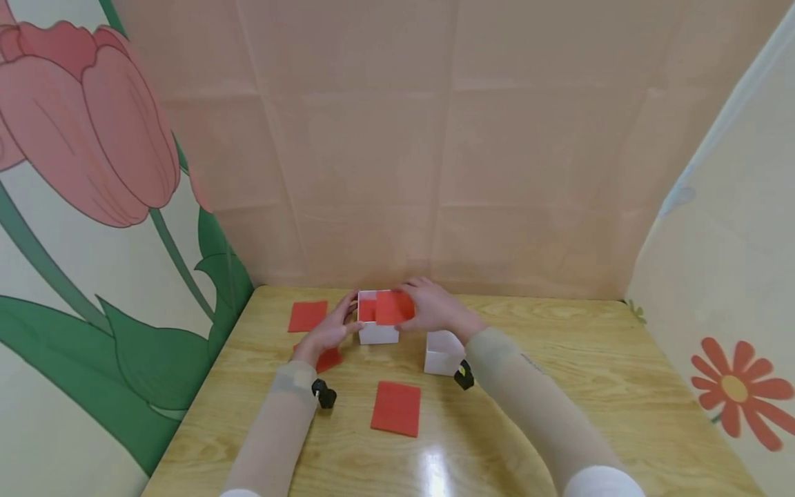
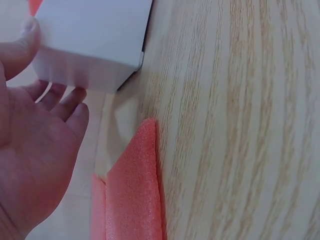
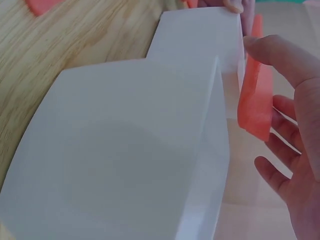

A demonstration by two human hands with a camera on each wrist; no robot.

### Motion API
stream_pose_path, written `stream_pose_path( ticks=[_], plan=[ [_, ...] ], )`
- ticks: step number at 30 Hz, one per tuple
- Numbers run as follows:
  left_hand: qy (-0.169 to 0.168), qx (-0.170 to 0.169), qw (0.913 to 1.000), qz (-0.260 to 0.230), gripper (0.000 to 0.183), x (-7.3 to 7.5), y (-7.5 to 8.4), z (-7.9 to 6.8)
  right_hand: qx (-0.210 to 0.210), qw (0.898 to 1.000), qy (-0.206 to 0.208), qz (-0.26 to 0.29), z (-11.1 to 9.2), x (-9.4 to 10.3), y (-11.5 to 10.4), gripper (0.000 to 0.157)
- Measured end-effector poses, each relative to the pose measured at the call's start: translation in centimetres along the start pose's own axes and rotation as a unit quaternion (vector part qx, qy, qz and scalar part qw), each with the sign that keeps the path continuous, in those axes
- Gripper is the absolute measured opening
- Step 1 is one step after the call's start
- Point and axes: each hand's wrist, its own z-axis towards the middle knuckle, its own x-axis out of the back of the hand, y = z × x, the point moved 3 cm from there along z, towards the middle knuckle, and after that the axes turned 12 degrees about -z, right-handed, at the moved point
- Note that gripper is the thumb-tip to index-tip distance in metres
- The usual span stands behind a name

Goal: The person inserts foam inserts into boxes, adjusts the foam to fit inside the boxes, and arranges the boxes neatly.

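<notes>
A white box (image 1: pixel 379 335) stands toward the back of the table, its top open and red foam (image 1: pixel 366 312) showing inside. My left hand (image 1: pixel 332 330) grips its left side, with the thumb on the near face and the fingers around the side wall, as the left wrist view also shows on the box (image 2: pixel 95 30). A square red foam sheet (image 1: pixel 395 309) overlaps the right part of the box opening. My right hand (image 1: pixel 437 308) holds this sheet by its right edge; in the right wrist view the foam (image 3: pixel 256 107) sits between thumb and fingers.
A second white box (image 1: pixel 441 355), seen large in the right wrist view, stands under the right wrist. Red foam squares lie at the back left (image 1: pixel 308 316), beneath the left wrist (image 1: pixel 328 358) and at the front middle (image 1: pixel 396 408). A peach cloth (image 1: pixel 373 172) hangs behind the table.
</notes>
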Motion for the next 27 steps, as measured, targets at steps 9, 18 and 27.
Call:
stream_pose_path(
  ticks=[9, 18, 27],
  plan=[
    [0.002, 0.001, 1.0, 0.005, 0.088, 0.0, -0.1, 0.1, -0.011, 0.999, -0.014, 0.03, 1.0, -0.4, -0.2, 0.085],
    [0.001, -0.001, 1.0, 0.003, 0.091, 0.0, -0.1, 0.3, -0.009, 0.999, -0.003, 0.036, 2.1, -0.4, -0.4, 0.088],
    [0.002, -0.001, 1.0, -0.001, 0.091, 0.2, -0.3, 0.4, -0.01, 0.999, -0.016, 0.05, 3.2, -0.5, -1.4, 0.092]
  ],
)
